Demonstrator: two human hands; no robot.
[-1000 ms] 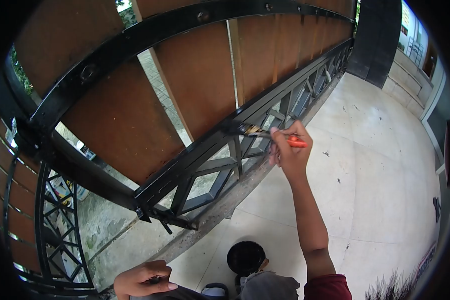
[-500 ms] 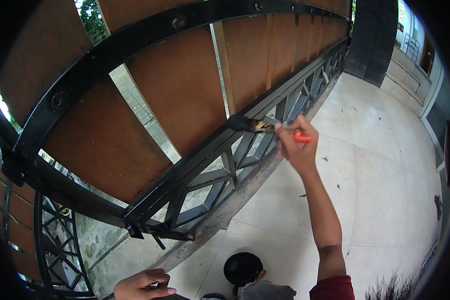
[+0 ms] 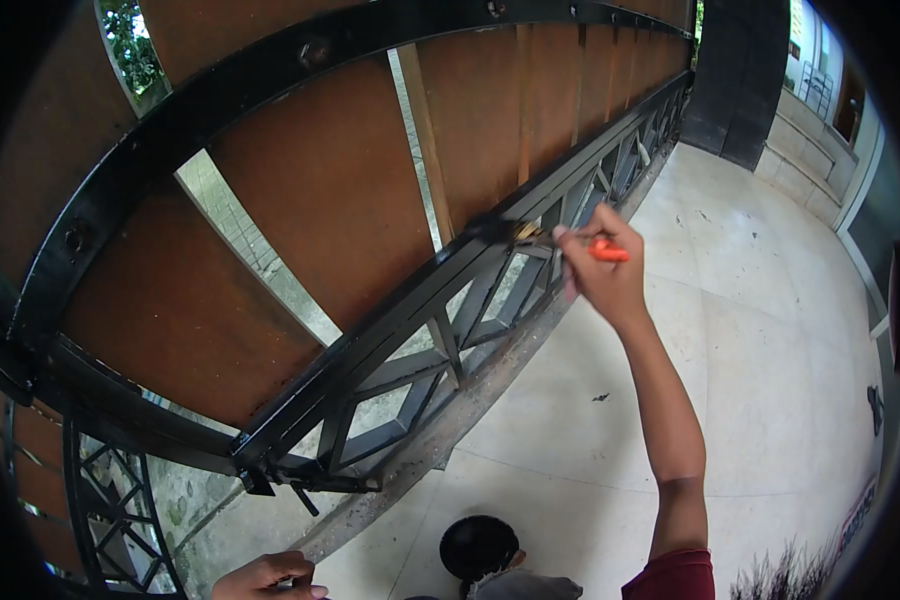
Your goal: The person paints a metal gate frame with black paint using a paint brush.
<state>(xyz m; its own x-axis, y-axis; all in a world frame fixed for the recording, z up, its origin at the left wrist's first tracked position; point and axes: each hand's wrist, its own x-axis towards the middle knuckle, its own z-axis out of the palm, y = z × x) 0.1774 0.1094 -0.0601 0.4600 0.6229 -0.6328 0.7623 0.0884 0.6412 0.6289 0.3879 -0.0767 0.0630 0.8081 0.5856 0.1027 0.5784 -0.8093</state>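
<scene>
My right hand (image 3: 607, 262) is closed around the orange handle of a paintbrush (image 3: 530, 234). Its dark, paint-covered bristles lie against the upper bar of the gate's lower metal frame (image 3: 407, 285). Wet-looking black paint covers the bar to the left of the brush, while the lattice below looks greyer. My left hand (image 3: 268, 578) is low at the bottom edge with its fingers curled; whether anything is in them is hidden. A round black container (image 3: 478, 547) sits on the floor near my knee, its inside dark.
Brown panels (image 3: 300, 190) with narrow gaps fill the gate above the frame. Below the gate runs a rough concrete edge (image 3: 495, 385). Pale floor tiles (image 3: 740, 400) carry small dark scraps. Steps (image 3: 805, 145) rise at the far right.
My right hand has moved the brush slightly right and up along the bar. The view has shifted a little, so the gate sits further left. My left hand is lower in view.
</scene>
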